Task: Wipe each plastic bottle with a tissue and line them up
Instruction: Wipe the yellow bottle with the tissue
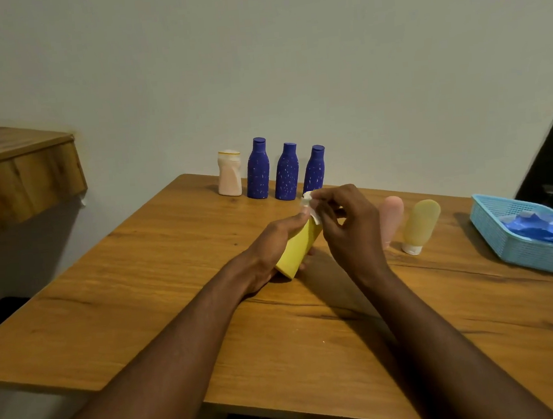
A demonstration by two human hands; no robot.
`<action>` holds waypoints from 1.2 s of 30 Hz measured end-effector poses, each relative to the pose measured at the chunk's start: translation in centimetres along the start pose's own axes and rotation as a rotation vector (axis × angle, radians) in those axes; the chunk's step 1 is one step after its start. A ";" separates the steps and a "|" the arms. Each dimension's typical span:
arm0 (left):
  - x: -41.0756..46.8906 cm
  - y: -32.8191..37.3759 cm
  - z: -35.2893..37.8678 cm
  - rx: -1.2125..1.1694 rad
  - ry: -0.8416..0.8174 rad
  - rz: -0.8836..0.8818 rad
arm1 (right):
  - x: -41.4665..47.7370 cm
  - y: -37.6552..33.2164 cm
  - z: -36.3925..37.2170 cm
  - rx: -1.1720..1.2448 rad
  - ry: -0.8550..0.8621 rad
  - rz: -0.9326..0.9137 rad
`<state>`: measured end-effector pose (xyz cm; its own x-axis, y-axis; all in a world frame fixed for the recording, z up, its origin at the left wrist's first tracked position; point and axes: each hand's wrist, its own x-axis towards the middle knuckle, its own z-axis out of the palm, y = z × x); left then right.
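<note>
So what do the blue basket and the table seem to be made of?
Blue basket: probably moulded plastic, matte, judging by its fine lattice walls. Table: wood or wood-look laminate, slight sheen; grain lines and knots show, but which one cannot be told.

My arms were bare from the wrists down to the bottom edge of the view, with nothing but skin showing. My left forearm [167, 352] and my right forearm [447, 344] looked long and lean, and the wide lens made them broaden toward the camera. My left hand [271, 243] and my right hand [350, 226] were bare as well. The fingers were slim, and the knuckles and tendons stood out on the back of the right hand. The view was too soft to show finer detail on the skin.
</note>
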<state>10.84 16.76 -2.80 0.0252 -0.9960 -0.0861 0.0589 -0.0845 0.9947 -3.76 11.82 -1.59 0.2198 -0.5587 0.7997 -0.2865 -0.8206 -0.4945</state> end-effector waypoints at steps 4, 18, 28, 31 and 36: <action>-0.2 0.2 0.2 -0.022 0.025 0.021 | 0.2 0.3 -0.1 0.015 0.015 0.017; -0.3 0.1 0.5 0.023 0.061 0.045 | 0.2 0.4 0.1 0.004 0.013 0.022; -0.6 0.4 0.3 -0.162 0.062 0.002 | 0.0 1.2 0.2 0.074 0.018 0.231; -0.7 0.4 0.0 -0.199 0.054 0.010 | -0.1 1.3 0.1 0.079 0.010 0.246; -0.6 0.4 0.3 -0.121 0.052 0.017 | -0.2 0.9 -0.1 -0.023 0.019 0.131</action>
<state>10.53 17.32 -2.30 0.0791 -0.9940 -0.0753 0.1779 -0.0602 0.9822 -4.13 11.20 -2.18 0.1611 -0.6585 0.7351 -0.3333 -0.7374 -0.5875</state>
